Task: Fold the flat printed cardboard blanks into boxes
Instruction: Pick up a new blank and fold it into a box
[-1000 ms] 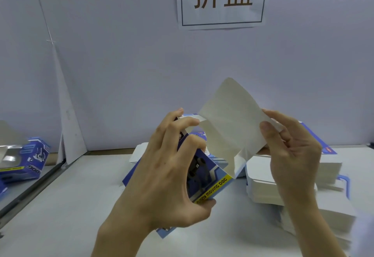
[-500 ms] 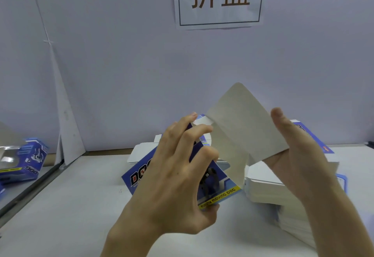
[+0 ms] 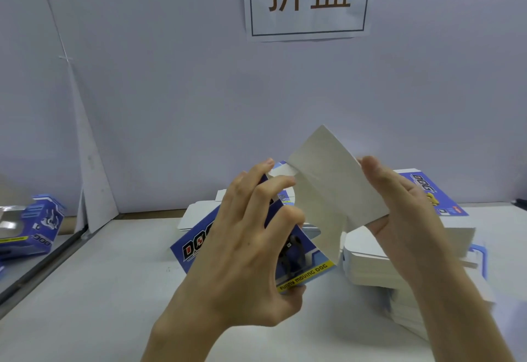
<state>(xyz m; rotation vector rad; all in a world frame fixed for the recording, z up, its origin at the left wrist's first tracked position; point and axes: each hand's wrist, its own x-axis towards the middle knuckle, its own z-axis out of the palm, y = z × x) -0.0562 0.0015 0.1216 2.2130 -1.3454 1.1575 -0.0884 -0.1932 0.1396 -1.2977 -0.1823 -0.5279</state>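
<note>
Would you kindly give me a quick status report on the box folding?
Left hand grips the printed blank mid-air. Right hand holds its plain flap. Blank only partly folded. Nothing in the way.

Blue printed blank [image 3: 308, 264] held upright above table, half-opened, grey inner panel [image 3: 328, 187] tilted up; flat blanks stack [image 3: 379, 270] behind.
</note>
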